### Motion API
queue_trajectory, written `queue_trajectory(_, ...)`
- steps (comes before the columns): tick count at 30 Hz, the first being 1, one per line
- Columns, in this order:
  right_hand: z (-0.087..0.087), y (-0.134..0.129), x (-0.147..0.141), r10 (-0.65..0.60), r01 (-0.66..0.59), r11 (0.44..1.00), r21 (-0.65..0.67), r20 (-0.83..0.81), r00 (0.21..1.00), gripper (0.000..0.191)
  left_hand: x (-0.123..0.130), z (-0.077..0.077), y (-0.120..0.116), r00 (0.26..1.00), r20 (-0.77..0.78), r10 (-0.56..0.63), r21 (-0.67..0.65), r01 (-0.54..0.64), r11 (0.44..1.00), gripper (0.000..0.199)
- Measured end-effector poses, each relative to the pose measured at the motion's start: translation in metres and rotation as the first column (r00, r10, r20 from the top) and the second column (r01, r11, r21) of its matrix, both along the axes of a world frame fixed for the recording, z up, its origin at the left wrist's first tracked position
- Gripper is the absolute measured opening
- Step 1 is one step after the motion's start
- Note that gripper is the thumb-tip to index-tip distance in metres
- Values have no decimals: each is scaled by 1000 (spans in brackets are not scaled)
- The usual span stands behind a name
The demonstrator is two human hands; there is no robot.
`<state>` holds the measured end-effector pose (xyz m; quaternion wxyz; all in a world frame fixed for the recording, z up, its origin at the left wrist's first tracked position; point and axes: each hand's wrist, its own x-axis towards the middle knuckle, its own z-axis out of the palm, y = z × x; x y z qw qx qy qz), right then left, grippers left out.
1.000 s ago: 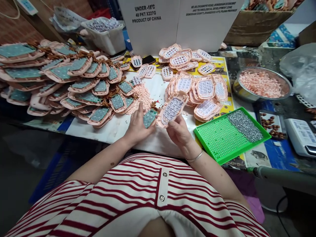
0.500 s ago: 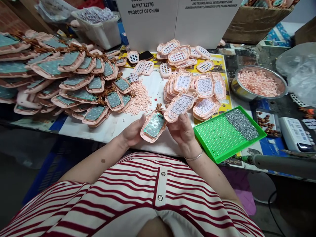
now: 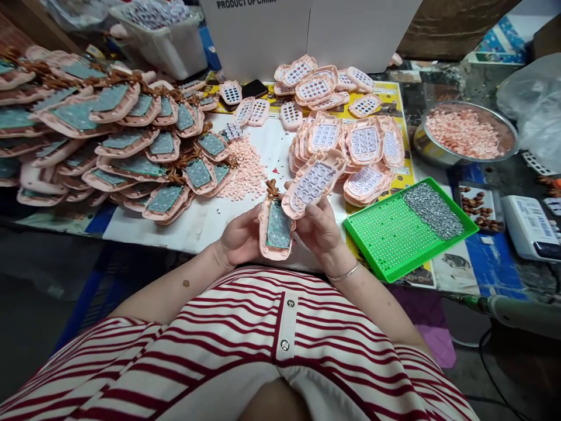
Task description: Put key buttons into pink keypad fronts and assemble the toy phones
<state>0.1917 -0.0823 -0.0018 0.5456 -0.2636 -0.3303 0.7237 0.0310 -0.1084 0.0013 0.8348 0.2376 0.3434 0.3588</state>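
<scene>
My left hand (image 3: 240, 238) is closed around a pink shell with a green circuit board (image 3: 278, 227), its brown knob pointing away from me. In my right hand (image 3: 323, 234) is a pink shell with a white keypad (image 3: 312, 186), tilted and overlapping the upper right edge of the board shell. Behind it stand stacked keypad shells (image 3: 365, 140). Left of my hands is a big pile of board shells (image 3: 114, 104), with small pink pieces (image 3: 243, 172) scattered beside it.
A green tray (image 3: 379, 234) of small metal parts lies to the right. Beyond it are a metal bowl (image 3: 465, 133) of pink pieces and a white device (image 3: 531, 227). A large white carton (image 3: 263, 41) and a white tub (image 3: 175, 55) stand at the back.
The board shell in my left hand has turned more upright and shifted slightly right. The keypad shell has moved slightly left and down. The camera view has shifted a little.
</scene>
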Motion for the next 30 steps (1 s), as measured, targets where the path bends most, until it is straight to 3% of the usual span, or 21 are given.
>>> queue_trajectory(6,2,-1,2,-1,1,999,35,0,1000,62,3,-2,-5,990,-103,98,105,-87,991,56)
queue_trajectory(12,-13,-6,8,-39,39,999,-15,24,999,56,-19,3,13,911,-197,362,177,-330,927,38)
queue_trajectory(14,-19,-10,2,-8,10,998,-59,30,1000,56,-26,13,22,893,-286,349,291,-266,919,39)
queue_trajectory(16,-23,-14,-7,27,-25,997,-77,30,999,59,-28,25,30,867,-409,284,428,-92,899,46)
queue_trajectory(18,-25,-15,-15,52,-50,996,-72,20,998,63,-25,36,35,808,-528,261,541,83,837,59)
queue_trajectory(21,-27,-14,-21,75,-75,996,-49,-9,997,66,-14,46,38,675,-658,333,626,245,740,76)
queue_trajectory(25,-29,-13,-21,68,-69,997,-23,-30,997,70,-3,49,35,542,-739,400,626,334,705,78)
queue_trajectory(30,-33,-14,-16,80,-81,996,-26,-18,997,72,0,47,32,515,-771,373,591,362,721,89)
